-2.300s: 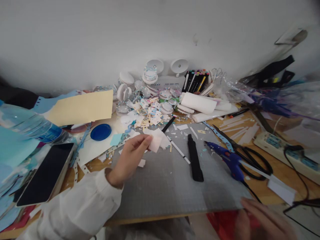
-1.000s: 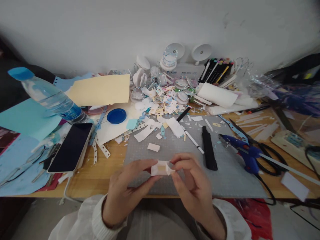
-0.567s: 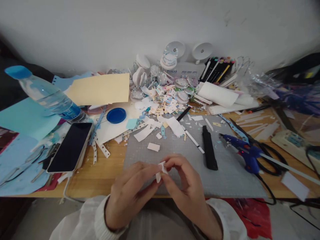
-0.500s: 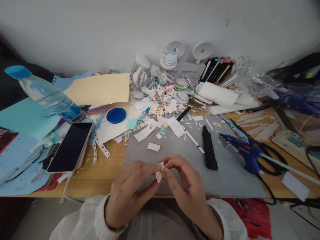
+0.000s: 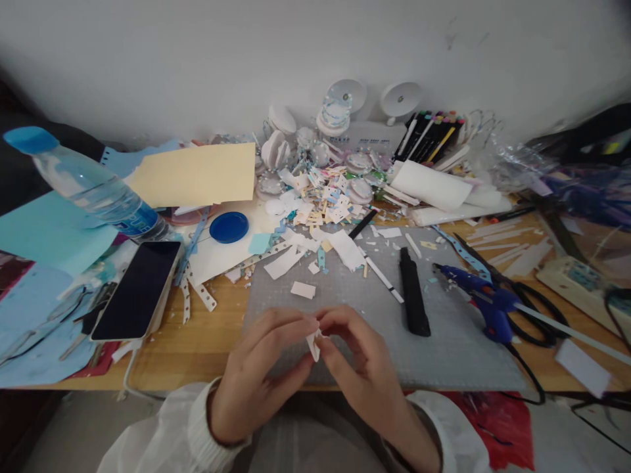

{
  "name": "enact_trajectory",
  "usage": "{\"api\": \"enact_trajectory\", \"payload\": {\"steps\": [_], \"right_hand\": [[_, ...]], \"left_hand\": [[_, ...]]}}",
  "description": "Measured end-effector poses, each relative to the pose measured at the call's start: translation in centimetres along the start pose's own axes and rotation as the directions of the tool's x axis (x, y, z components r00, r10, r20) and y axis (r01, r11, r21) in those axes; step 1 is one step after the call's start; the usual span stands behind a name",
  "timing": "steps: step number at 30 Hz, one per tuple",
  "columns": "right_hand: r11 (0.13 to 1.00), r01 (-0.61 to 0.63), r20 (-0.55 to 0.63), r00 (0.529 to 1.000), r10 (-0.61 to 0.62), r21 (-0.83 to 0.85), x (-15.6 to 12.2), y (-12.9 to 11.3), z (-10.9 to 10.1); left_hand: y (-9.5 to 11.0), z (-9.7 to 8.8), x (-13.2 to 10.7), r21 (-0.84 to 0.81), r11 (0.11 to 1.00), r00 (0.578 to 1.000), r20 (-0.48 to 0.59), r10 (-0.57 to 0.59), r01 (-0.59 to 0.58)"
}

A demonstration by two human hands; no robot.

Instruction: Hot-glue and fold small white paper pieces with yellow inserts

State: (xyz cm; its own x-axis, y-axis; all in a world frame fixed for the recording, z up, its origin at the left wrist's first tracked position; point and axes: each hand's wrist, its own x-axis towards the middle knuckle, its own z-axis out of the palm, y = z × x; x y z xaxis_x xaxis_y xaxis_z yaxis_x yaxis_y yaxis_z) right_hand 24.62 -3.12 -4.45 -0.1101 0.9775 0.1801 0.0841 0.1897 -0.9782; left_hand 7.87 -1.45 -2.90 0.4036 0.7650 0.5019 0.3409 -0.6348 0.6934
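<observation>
Between my fingertips is a small folded piece of white paper [image 5: 314, 346], held over the near edge of the grey cutting mat [image 5: 458, 348]. My left hand [image 5: 263, 371] pinches it from the left, and my right hand [image 5: 362, 374] grips its right side with thumb and fingers. Part of the paper is hidden by the fingers. Just beyond lies a small white paper rectangle [image 5: 302, 290]. A black utility knife [image 5: 413, 292] rests on the mat to the right of my hands.
At right are a blue glue gun [image 5: 486, 299], black scissors [image 5: 535, 315] and a power strip [image 5: 572, 282]. Paper scraps [image 5: 328, 203] heap up at the back. Leftward stand a phone [image 5: 138, 289], a blue lid [image 5: 229, 227] and a tilted water bottle [image 5: 93, 187].
My fingers have shifted slightly on the folded paper, and less of its upper part shows. Both hands remain in nearly the same place.
</observation>
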Motion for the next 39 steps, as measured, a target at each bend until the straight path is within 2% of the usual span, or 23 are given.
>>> {"api": "enact_trajectory", "payload": {"steps": [3,9,12,15,19,22,25,28,31,35,39], "right_hand": [[1.000,0.000,-0.016,1.000,0.000,0.012,-0.1,0.1,0.0],[0.998,0.046,-0.003,0.999,-0.046,0.047,-0.4,0.0,-0.6],[0.993,0.046,0.034,0.998,-0.050,0.107,-0.4,-0.2,-0.8],[0.978,0.002,0.009,1.000,-0.004,0.208,0.0,-0.1,-0.9],[0.936,-0.132,0.089,0.990,0.108,0.326,0.8,0.1,-1.3],[0.947,-0.149,0.108,0.987,0.122,0.284,1.8,0.2,-2.1],[0.976,-0.080,0.094,0.994,0.062,0.201,3.2,0.3,-3.0],[0.994,0.003,0.110,0.994,-0.016,0.114,4.8,0.8,-3.4],[0.996,0.079,0.151,0.985,-0.085,0.044,6.1,1.9,-3.4],[0.994,0.101,0.118,0.988,-0.097,-0.028,6.7,3.7,-3.3],[0.993,0.075,0.116,0.991,-0.065,-0.091,6.1,4.5,-3.3]], "left_hand": [[0.0,0.2,0.1,-0.046,0.999,0.999,-0.033,-0.008,0.006],[-0.2,0.7,-0.3,-0.176,0.979,0.991,-0.069,-0.114,0.100],[-0.4,0.7,-0.5,-0.244,0.961,0.989,-0.033,-0.144,0.132],[-1.0,0.5,-0.3,-0.329,0.932,0.988,0.025,-0.154,0.153],[-2.2,0.0,0.3,-0.348,0.932,0.992,0.110,-0.065,0.100],[-3.0,-0.5,1.3,-0.259,0.964,0.990,0.138,-0.018,0.053],[-3.4,-0.8,2.6,-0.178,0.984,0.990,0.144,-0.003,0.029],[-3.8,-0.7,4.1,-0.171,0.985,0.984,0.176,-0.009,0.040],[-4.7,0.0,5.0,-0.192,0.974,0.980,0.179,-0.082,0.116],[-6.5,1.6,4.9,-0.199,0.957,0.976,0.100,-0.192,0.209],[-7.7,2.4,4.1,-0.106,0.988,0.990,0.097,-0.103,0.113]]}}
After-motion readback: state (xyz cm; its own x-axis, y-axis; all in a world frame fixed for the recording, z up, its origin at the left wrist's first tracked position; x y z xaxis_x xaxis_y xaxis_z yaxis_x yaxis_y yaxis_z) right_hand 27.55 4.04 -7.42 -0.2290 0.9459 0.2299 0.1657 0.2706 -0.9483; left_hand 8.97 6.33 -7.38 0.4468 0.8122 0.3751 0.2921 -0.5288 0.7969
